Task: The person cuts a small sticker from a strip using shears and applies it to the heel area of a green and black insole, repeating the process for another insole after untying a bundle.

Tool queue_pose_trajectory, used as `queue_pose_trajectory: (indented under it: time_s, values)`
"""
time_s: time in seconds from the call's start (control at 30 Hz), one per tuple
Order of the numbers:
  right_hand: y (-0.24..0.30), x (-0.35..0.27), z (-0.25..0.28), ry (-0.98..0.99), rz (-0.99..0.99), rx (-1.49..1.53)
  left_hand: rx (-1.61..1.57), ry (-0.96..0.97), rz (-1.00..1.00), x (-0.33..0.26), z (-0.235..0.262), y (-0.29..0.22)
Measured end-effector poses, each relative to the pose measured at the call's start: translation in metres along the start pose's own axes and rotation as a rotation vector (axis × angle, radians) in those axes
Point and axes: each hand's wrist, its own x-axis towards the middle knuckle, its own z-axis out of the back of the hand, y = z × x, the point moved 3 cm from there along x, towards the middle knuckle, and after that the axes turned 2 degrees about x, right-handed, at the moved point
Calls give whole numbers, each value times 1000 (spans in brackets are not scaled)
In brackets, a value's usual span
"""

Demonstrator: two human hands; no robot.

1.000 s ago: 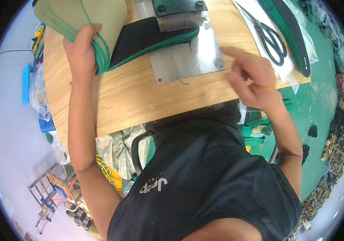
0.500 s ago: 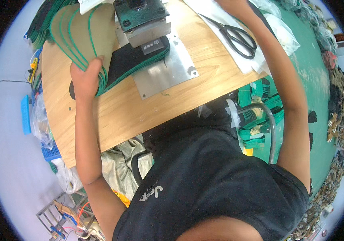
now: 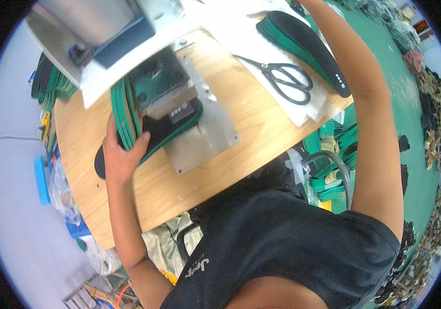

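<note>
My left hand (image 3: 124, 155) is closed round the near end of a stack of green-edged insoles (image 3: 122, 116), thumb on the right side and fingers on the left. The stack stands tilted on its edge beside a press head. A black insole (image 3: 166, 127) with green edging lies beneath, its toe end under the metal block (image 3: 166, 103) of the press; whether the block touches it, I cannot tell. My right arm reaches to the top edge, where only the heel of my right hand (image 3: 310, 3) shows. Its fingers are out of the picture.
A metal plate (image 3: 213, 134) lies on the wooden table (image 3: 251, 149) under the press. Black scissors (image 3: 287, 82) rest on white paper at the right, beside another insole stack (image 3: 303, 51). The white machine housing (image 3: 97, 87) overhangs the back left. More insoles (image 3: 328, 175) sit below the table's right edge.
The view has shifted, bringing the machine housing in. The fanned insoles in my left hand are now together and turned on edge. My right arm has moved outward, uncovering the insole stack on the paper.
</note>
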Motion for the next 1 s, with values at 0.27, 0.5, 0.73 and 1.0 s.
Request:
queue_pose_trajectory:
  time_s: [0.27, 0.5, 0.73, 1.0]
  values:
    - [-46, -16, -7, 106, -133, -6, -220, -150, -243, 1, 5, 5]
    - [-34, 20, -69, 223, -83, -191, -243, -612, -311, -16, 37, -19]
    - [-64, 56, -143, 486, -65, 9, 2, -692, -200, -93, 57, 19]
    - [-50, 88, -44, -498, 256, 123, -120, -805, -184, -94, 68, 15]
